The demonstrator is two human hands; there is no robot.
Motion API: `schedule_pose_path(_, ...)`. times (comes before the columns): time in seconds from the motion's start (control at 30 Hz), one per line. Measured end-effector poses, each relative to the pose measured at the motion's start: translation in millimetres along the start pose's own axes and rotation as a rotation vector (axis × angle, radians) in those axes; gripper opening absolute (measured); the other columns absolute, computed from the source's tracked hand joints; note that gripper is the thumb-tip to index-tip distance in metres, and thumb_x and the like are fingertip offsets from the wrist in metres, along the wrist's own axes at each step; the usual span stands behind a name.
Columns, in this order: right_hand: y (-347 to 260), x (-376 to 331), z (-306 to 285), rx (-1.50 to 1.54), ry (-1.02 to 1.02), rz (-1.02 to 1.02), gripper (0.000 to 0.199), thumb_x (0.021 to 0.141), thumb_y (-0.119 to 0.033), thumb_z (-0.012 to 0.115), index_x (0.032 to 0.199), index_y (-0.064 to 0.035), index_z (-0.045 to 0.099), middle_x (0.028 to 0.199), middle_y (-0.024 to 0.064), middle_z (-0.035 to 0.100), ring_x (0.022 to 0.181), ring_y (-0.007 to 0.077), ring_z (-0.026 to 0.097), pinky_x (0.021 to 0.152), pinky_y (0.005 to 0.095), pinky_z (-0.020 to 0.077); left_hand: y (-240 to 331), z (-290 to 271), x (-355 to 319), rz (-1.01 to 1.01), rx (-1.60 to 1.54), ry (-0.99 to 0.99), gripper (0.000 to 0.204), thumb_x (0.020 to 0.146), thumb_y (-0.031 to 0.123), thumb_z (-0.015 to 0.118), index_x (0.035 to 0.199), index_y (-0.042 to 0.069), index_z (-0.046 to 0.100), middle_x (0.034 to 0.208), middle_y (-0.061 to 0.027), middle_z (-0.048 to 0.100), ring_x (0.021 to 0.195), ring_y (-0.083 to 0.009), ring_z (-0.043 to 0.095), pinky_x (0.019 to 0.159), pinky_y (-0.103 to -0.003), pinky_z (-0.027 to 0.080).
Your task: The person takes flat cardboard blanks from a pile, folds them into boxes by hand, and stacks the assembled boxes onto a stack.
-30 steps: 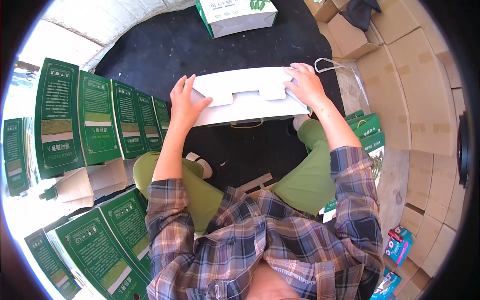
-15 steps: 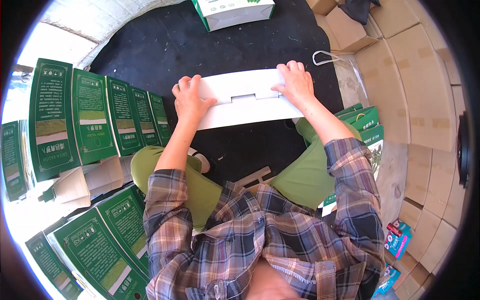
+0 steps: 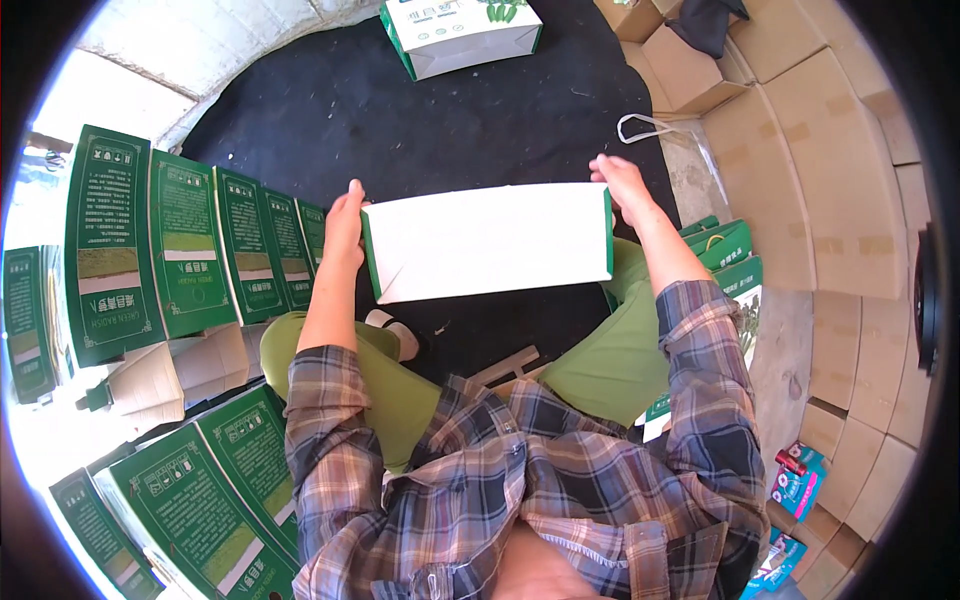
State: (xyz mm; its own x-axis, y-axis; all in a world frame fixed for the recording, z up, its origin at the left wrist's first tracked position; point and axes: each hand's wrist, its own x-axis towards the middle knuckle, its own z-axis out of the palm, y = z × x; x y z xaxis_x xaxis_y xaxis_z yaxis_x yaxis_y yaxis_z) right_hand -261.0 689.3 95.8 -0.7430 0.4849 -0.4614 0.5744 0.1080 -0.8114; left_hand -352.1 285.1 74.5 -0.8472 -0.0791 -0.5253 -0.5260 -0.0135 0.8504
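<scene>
Between my two hands a white carton with green end edges is held up in front of my knees, one plain white face toward me. My left hand presses against its left end, the fingers pointing away. Against the right end lies my right hand, thumb and fingers partly hidden behind the edge. The carton's far faces are out of sight. Beyond it, a similar white and green carton lies on the black ground sheet.
Green cartons stand in rows at my left, an upper one and a lower one. Brown cardboard boxes are stacked at the right. More green cartons lean beside my right knee. A white strap lies near the boxes.
The carton has turned from its face with the slotted flaps to a plain white face and come nearer to me. My hands have shifted from its top to its two ends.
</scene>
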Motion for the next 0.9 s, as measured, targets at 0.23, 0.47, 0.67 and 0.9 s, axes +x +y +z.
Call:
schedule_pose_path(0.23,12,-14,-8,-0.012,-0.4,0.401,0.056,0.087,-0.061,0.046,0.103,-0.0111,0.064,0.098,0.008,0.064,0.088,0.0253,0.056,0.075,0.0465,0.0413,-21,-31,11,-0.384,-0.184,-0.358,0.055,0.082,0.035,0.067,0.116,-0.006,0.053,0.111,-0.0172,0.06,0.1,-0.0257,0.058,0.087,-0.038,0.048)
schedule_pose_path(0.47,9,-4,-36,0.269,-0.333,-0.011,0.045,0.091,-0.051,0.049,0.109,-0.0113,0.061,0.098,0.0045,0.063,0.087,0.0177,0.059,0.074,0.0382,0.0457,6,-14,-21,-0.107,-0.012,-0.42,0.073,0.081,0.008,0.064,0.143,0.001,0.025,0.119,-0.014,0.056,0.103,-0.023,0.056,0.089,-0.038,0.045)
schedule_pose_path(0.67,-31,-32,-33,0.256,-0.196,0.028,0.05,0.091,-0.051,0.047,0.117,-0.01,0.055,0.104,0.0079,0.059,0.093,0.0214,0.057,0.076,0.0423,0.0465,15,-23,-24,-0.152,-0.195,-0.24,0.046,0.091,0.044,0.052,0.125,0.014,0.052,0.101,-0.0035,0.058,0.097,-0.0202,0.051,0.08,-0.051,0.043)
schedule_pose_path(0.9,-5,-24,-17,0.056,-0.304,0.042,0.041,0.091,-0.028,0.055,0.128,-0.0129,0.051,0.117,0.0066,0.059,0.102,0.023,0.059,0.079,0.0395,0.0494,-16,-25,-12,-0.169,-0.099,-0.24,0.035,0.092,0.034,0.048,0.115,0.009,0.056,0.115,-0.0076,0.055,0.107,-0.0271,0.052,0.084,-0.054,0.044)
